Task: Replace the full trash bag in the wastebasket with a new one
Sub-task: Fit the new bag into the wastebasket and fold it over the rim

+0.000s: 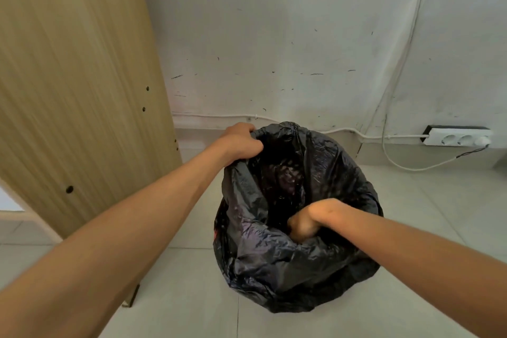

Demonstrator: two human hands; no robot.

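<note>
- A black trash bag (274, 269) stands on the tiled floor (425, 214) close to the wall (274, 35), its mouth pulled open. The film hangs down all round, so the wastebasket beneath cannot be seen.
- The person's left hand (241, 143) is closed on the far-left rim of the bag, a bunch of film gathered in the fist.
- The right hand (310, 217) dips over the near rim into the mouth. Its fingers are curled and, as far as one can see, clutch a fold of film there, with the fingertips lost in the dark plastic.
- Something dark lies inside, too dim to name. Whether this is the full bag or the fresh one cannot be told.
- The step looks to be working the rim with two opposite grips. Done well, both hands would move together and evenly and keep the mouth taut, so the thin film neither tears at the fists nor slips loose on one side.
- A pale wooden panel (68, 77) stands to the left, near the bag. A white power strip (458, 136) sits at the foot of the wall to the right, well apart, with a cable (406, 167) looping over the floor.
</note>
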